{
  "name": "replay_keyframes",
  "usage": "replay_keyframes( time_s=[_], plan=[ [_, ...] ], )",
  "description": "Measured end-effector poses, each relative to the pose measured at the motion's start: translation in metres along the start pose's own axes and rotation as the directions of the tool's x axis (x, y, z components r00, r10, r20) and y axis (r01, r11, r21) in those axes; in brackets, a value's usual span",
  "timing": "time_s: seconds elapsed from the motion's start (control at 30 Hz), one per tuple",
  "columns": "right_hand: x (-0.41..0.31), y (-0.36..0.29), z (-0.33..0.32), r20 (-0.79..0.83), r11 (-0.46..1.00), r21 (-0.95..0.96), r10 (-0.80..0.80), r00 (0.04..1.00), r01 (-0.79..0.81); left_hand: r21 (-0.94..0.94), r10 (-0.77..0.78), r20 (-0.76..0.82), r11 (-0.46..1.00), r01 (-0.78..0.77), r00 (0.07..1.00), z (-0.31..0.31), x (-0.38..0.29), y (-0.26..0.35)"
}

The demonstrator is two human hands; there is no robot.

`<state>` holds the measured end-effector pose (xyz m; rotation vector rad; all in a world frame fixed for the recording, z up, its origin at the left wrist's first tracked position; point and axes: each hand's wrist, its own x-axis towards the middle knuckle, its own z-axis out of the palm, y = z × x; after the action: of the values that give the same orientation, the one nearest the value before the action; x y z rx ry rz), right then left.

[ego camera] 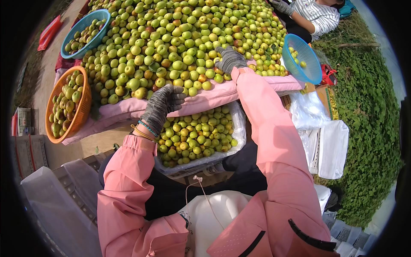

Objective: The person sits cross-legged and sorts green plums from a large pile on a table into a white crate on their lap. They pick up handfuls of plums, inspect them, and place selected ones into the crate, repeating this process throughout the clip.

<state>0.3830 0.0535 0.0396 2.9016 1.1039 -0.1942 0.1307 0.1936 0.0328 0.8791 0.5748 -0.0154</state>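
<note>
A broad heap of green jujubes (179, 41), some with brown patches, lies before me behind a pink padded edge (205, 94). My left hand (163, 102), in a grey striped knit glove, hovers at the front of the heap. Its fingers point right and are slightly bent, with no fruit visible in them. Farther right, my gloved right hand (231, 59) reaches palm down onto the jujubes, thumb and fingers apart; its palm side is hidden. Below the padded edge, between my legs, a crate lined with clear plastic (239, 128) holds many more jujubes (196, 138).
Jujubes fill an orange basket (85, 106) at left and partly fill a blue basket (107, 24) behind it. Another blue basket (310, 69) tilts at right, holding several. A person in a striped top (321, 19) sits at far right. White-lined crates (334, 151) stand beside green plants.
</note>
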Motion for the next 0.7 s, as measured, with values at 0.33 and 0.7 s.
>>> replay_keyframes(
  time_s=[0.33, 0.7],
  plan=[
    [-0.036, -0.063, -0.017, -0.434, 0.761, 0.6, 0.05, 0.9, 0.247, -0.392, -0.023, 0.075, 0.919, 0.051, 0.997, 0.007, -0.014, 0.004],
    [0.02, -0.15, -0.024, -0.718, 0.63, 0.464, -0.143, 0.681, 0.622, -0.844, 0.193, -0.037, 0.519, -0.134, 0.981, 0.008, -0.026, 0.026]
  ],
)
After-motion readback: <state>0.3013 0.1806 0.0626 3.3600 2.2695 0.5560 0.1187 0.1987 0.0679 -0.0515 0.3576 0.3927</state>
